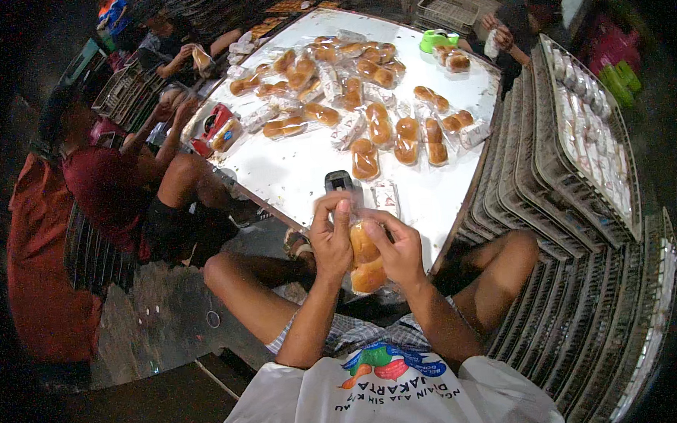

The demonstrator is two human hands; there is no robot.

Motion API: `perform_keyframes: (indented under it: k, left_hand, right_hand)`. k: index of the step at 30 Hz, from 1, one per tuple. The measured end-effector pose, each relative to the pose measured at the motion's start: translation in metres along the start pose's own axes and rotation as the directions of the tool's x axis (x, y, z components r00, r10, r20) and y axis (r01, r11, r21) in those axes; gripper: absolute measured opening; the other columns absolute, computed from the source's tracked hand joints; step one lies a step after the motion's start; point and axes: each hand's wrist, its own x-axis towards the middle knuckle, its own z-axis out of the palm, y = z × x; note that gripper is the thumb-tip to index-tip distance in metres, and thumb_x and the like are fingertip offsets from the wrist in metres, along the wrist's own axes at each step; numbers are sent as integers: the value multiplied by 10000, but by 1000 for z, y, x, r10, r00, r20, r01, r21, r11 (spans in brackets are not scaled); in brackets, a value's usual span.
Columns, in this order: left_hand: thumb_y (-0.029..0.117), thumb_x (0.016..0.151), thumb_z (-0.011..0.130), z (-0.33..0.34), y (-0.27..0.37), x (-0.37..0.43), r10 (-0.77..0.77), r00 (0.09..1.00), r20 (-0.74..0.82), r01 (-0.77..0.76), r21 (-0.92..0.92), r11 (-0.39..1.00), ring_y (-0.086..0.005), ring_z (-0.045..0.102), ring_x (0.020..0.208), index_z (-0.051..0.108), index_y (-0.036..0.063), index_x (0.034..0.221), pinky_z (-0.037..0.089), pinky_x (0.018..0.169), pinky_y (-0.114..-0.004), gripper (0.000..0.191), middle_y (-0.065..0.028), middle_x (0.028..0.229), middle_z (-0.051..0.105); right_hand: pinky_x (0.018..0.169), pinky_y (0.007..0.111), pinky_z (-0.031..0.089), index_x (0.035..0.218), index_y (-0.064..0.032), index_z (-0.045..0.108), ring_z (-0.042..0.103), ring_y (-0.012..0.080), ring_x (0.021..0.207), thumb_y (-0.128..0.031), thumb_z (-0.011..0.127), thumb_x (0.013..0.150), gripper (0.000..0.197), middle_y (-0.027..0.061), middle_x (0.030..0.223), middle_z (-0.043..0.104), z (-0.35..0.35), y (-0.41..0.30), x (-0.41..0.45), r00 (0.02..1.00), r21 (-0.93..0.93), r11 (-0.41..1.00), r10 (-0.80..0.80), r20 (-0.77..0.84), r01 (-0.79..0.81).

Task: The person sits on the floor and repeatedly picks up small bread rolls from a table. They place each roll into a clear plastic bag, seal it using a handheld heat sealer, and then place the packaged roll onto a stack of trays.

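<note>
Between my two hands, over the near edge of the white table, hangs a bread roll in a clear plastic bag. My left hand pinches the top of the bag between thumb and fingertips. On the other side, my right hand grips the bag's top and upper right side. Just beyond my fingers stands a black tape dispenser, partly hidden by my left hand. Many bagged bread rolls lie spread over the table, some turned with their printed side up.
Tall stacks of plastic crates rise at the right, the top one holding wrapped packs. A red tape dispenser and a green tape dispenser stand on the table. Co-workers sit at the left and far right, handling bread bags.
</note>
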Motion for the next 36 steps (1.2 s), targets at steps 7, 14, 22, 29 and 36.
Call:
perform_keyframes:
  k: [7, 14, 22, 29, 36]
  left_hand:
    - [123, 891, 735, -7, 15, -36, -44, 973, 225, -10, 234, 972, -200, 627, 980, 649, -35, 1070, 490, 876, -312, 254, -149, 1056, 657]
    - [151, 897, 739, -29, 20, -33, -339, 901, 269, 289, 208, 934, -162, 647, 937, 711, -28, 958, 495, 852, -288, 191, -84, 982, 699]
    - [159, 937, 703, -31, 11, -42, -402, 897, 184, 388, 108, 915, -124, 599, 943, 712, -32, 937, 480, 808, -262, 190, -63, 1025, 647]
    - [143, 954, 686, -36, 11, -47, -444, 881, 164, 462, -88, 883, -136, 567, 1080, 697, -18, 1026, 490, 889, -285, 177, -71, 1126, 611]
    - [214, 957, 668, -56, -16, -52, -646, 752, 130, 606, 250, 755, -173, 569, 845, 640, 1, 952, 459, 763, -307, 215, -77, 953, 601]
  right_hand:
    - [1016, 294, 430, 1253, -37, 669, 565, 151, 1171, -223, 626, 989, 327, 96, 1328, 599, 3, -2, 3, 970, 661, 717, 234, 70, -221]
    - [932, 327, 489, 1265, -32, 631, 614, 153, 1115, -192, 649, 973, 333, 116, 1184, 668, -21, -10, 16, 987, -69, 994, -73, 147, 83]
    - [682, 340, 520, 969, -27, 676, 637, 220, 737, -113, 709, 897, 117, 103, 823, 655, -7, 1, 3, 940, -480, 810, -323, 113, 336]
    - [706, 389, 510, 899, -32, 712, 609, 293, 766, -159, 721, 877, 130, 101, 830, 632, -21, -9, 9, 889, -357, 838, -285, 359, 413]
    - [591, 320, 465, 735, -3, 604, 579, 139, 608, -181, 746, 906, 285, 39, 672, 564, 16, 28, -19, 997, -494, 867, -47, 56, 68]
